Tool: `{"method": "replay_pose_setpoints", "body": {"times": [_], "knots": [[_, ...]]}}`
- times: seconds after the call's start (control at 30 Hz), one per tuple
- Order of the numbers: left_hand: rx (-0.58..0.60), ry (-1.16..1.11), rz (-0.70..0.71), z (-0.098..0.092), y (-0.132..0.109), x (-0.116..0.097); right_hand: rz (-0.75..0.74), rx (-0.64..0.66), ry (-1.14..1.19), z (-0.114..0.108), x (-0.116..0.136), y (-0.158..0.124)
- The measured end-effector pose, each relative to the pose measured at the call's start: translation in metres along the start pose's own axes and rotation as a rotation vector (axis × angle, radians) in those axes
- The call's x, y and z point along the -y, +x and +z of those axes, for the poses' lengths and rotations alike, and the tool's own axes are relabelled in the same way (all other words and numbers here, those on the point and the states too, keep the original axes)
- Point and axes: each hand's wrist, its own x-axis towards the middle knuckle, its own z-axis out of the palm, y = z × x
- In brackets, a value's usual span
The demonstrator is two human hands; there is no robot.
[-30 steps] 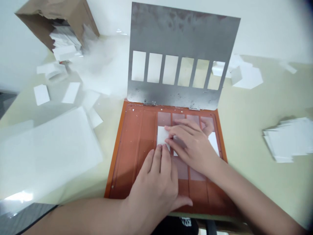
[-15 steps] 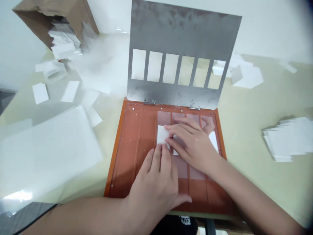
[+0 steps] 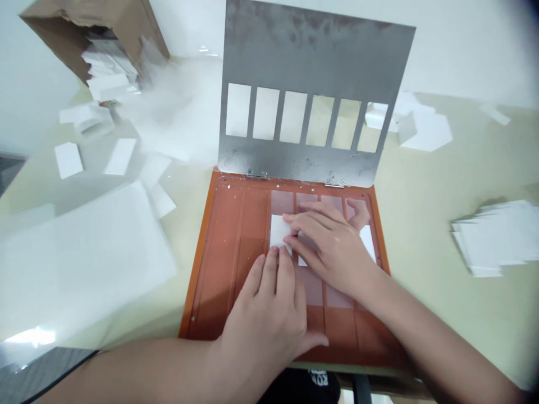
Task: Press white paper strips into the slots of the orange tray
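A white card [image 3: 279, 231] lies in a slot of the orange-brown tray [image 3: 213, 252]. Against its lower edge rest the outstretched fingertips of my left hand [image 3: 269, 308], thumb spread to the right. My right hand [image 3: 334, 244] reaches in from the right, fingers spread, its fingertips touching the card's right side. Under and beside that hand, other white cards [image 3: 368, 242] show in part. Clear film strips [image 3: 318, 289] lie in several slots. Hinged to the tray's far edge, a metal plate [image 3: 311, 62] with a row of rectangular windows stands raised.
A stack of white cards [image 3: 497, 238] sits on the right. On the left are a large translucent sheet [image 3: 92, 264], loose cards [image 3: 120, 156] and a torn cardboard box [image 3: 126, 28] holding more cards. White blocks [image 3: 425, 131] stand behind the plate's right side.
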Motion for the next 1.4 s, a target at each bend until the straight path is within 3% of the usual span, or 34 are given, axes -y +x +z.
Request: {"method": "replay_pose_setpoints", "body": {"times": [0.33, 0.57, 0.97, 1.4], "knots": [[0.030, 0.014, 0.008, -0.001, -0.001, -0.001, 0.039, 0.046, 0.047, -0.001, -0.002, 0.003], [0.090, 0.009, -0.001, -0.001, -0.002, -0.002, 0.024, 0.088, -0.058, 0.000, -0.005, 0.002], [0.073, -0.015, -0.016, -0.004, 0.002, -0.003, -0.090, -0.242, 0.172, 0.008, -0.013, 0.007], [0.135, 0.002, 0.005, -0.007, 0.000, -0.003, -0.217, -0.065, 0.135, 0.001, -0.007, -0.001]]}}
